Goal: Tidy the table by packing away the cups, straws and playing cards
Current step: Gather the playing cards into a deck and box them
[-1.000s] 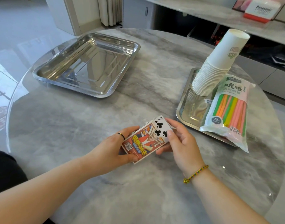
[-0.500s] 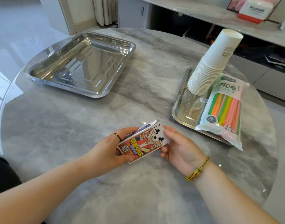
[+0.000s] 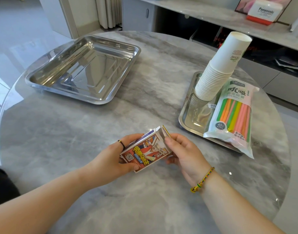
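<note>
Box: red printed cardboard playing-card box (image 3: 145,153), held just above the round grey marble table (image 3: 153,92), close to the middle of its near edge. No card shows, so the deck is judged to be inside.
Long axis: near-left to far-right. The open end points far-right, where the white tuck flap (image 3: 161,132) stands up unfolded.
Left hand (image 3: 109,159): fingers curled round the closed end with the thumb on the near long side, gripping the box.
Right hand (image 3: 185,154): thumb on the top face at the open end and fingers curled beneath, pinching the box. This hand is nearer the flap.
Coming move: probably tucking the flap into the mouth, done by the right hand while the left steadies the box.
Right edge of table: shiny steel tray (image 3: 182,120) carrying a tall leaning stack of white paper cups (image 3: 217,76) and a clear bag of coloured straws (image 3: 232,115), which overhangs the tray's near rim.
Far-left of table: second steel tray (image 3: 82,70), well apart from both hands.
Room: pale stone-topped shelf unit (image 3: 212,16) beyond the far edge, with a red-and-white carton (image 3: 263,12) on it.
</note>
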Available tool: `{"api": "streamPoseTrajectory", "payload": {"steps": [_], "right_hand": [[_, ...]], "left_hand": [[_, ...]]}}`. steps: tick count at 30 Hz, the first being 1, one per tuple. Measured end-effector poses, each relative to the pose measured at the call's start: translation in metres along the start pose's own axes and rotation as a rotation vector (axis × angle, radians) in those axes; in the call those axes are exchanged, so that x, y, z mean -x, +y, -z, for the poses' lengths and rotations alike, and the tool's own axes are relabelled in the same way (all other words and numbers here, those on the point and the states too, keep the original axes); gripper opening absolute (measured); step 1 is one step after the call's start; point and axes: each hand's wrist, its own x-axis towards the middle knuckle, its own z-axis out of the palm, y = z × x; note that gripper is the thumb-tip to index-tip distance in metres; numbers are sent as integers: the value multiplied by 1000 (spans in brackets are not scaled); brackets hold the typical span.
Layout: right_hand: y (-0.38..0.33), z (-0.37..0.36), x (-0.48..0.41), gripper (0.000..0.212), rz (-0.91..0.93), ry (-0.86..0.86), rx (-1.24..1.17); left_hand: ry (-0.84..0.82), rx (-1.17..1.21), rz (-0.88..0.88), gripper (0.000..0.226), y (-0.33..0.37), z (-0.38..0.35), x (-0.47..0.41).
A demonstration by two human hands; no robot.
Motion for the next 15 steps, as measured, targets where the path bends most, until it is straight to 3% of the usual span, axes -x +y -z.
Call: {"api": "streamPoseTrajectory", "payload": {"steps": [7, 9, 11, 15], "right_hand": [[-5, 5, -2, 17, 253, 203, -85], [-5, 5, 1, 23, 447, 262, 124], [-6, 5, 5, 24, 607, 198, 419], [-3, 0, 7, 29, 607, 95, 551]], "left_hand": [[-46, 281, 64, 63, 2, -6, 1], [-34, 319, 69, 62, 3, -7, 0], [-27, 331, 65, 61, 4, -7, 0], [-13, 333, 57, 61, 5, -7, 0]]}}
